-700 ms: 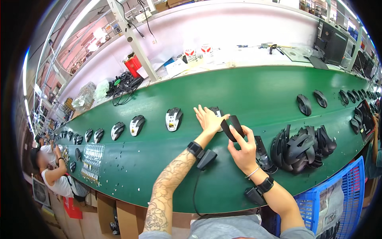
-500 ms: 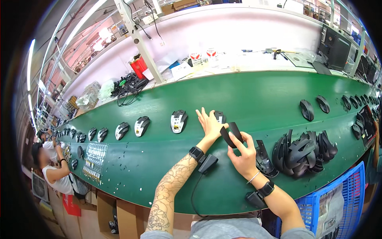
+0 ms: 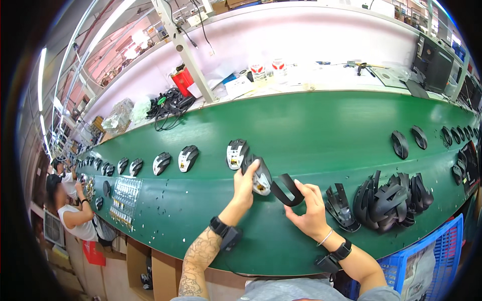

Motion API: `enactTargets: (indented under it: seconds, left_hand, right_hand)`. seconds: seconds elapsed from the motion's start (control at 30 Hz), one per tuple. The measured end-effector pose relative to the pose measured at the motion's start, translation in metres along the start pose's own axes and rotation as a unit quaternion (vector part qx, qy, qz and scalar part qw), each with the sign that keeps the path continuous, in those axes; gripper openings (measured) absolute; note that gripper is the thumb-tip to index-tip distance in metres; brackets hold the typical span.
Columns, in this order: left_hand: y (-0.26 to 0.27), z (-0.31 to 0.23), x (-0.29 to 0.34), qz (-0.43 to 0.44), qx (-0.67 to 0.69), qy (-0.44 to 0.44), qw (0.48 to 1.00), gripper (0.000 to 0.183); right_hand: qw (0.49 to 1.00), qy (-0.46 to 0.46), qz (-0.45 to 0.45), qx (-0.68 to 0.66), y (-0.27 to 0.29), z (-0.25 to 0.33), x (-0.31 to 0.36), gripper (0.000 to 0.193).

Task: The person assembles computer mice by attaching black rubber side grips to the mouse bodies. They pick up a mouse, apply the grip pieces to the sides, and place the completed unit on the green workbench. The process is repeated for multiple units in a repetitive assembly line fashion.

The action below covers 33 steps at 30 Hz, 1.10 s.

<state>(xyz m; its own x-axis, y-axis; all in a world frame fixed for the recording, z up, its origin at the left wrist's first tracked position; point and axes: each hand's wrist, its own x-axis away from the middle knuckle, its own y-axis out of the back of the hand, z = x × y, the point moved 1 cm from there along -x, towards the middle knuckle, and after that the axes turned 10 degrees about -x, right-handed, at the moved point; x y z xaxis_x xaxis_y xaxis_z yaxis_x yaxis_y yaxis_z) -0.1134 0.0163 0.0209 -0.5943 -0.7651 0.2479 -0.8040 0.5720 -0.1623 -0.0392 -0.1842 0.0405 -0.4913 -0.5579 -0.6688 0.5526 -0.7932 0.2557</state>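
Note:
My left hand (image 3: 244,189) is wrapped round a half-covered computer mouse (image 3: 262,179), which has black sides and a pale, bare lower part. In my right hand (image 3: 312,211) a curved black mouse shell (image 3: 286,196), shaped like a U, is pinched between thumb and fingers. The shell sits just right of the mouse, close to its lower end; whether they touch I cannot tell. Just beyond my left hand, another mouse (image 3: 236,154) lies on the green bench with its pale inside showing. A pile of black shells (image 3: 384,200) lies to the right of my right hand.
More mice (image 3: 188,159) line the green bench (image 3: 301,123) toward the left, where people (image 3: 73,213) sit. Finished-looking black mice (image 3: 399,144) lie at the far right. A clear tray (image 3: 125,198) of small parts is on the left. A blue crate (image 3: 427,256) stands at the lower right.
My left hand has taken hold of the mouse it was reaching over and brought it nearer, beside the shell. My right hand still holds the shell, now turned and slightly lower.

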Motion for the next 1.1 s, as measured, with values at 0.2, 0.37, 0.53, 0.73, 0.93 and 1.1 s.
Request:
enactTargets:
  seconds: [0.2,0.37,0.53,0.73,0.93,1.1]
  left_hand:
    - [-0.001,0.019,0.047,0.010,0.110,0.083,0.990,0.028]
    - [-0.009,0.028,0.062,0.036,0.103,0.002,0.994,0.030]
    - [-0.016,0.037,0.077,0.103,0.045,-0.027,0.993,0.039]
    - [-0.023,0.030,0.085,0.116,0.035,-0.091,0.988,0.065]
    - [-0.017,0.033,0.083,0.086,-0.032,-0.071,0.993,0.075]
    - [-0.014,0.033,0.077,0.069,0.119,-0.071,0.988,0.074]
  right_hand:
    - [0.998,-0.001,0.054,-0.016,-0.001,0.007,0.000,0.061]
    - [0.997,-0.047,0.056,-0.007,-0.004,0.010,0.000,0.058]
    - [0.993,-0.088,0.075,0.012,-0.005,0.006,-0.001,0.059]
    - [0.988,-0.116,0.104,0.002,-0.011,0.009,-0.003,0.063]
    - [0.989,-0.050,0.087,0.109,-0.018,0.017,0.001,0.042]
    - [0.954,-0.256,0.032,-0.151,-0.018,-0.006,0.022,0.041]
